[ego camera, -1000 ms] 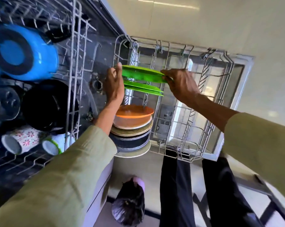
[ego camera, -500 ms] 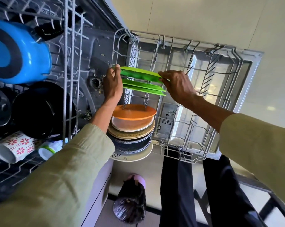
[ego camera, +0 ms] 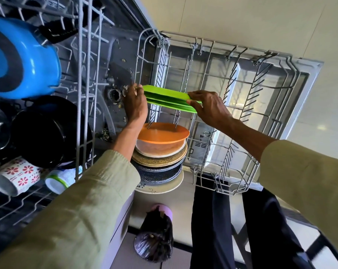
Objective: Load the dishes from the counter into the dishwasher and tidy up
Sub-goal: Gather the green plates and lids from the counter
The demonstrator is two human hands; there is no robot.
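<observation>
Over the pulled-out lower rack [ego camera: 232,105], both hands are gripping the green plates [ego camera: 168,99] edge-on, left hand [ego camera: 135,102] and right hand [ego camera: 208,107] at opposite rims, fingertips hiding what is perhaps two or three plates.

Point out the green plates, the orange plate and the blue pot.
green plates [ego camera: 168,98]: head view, on the top plate's face.
orange plate [ego camera: 164,133]: head view, middle of its face.
blue pot [ego camera: 34,61]: head view, on its side wall.
</observation>
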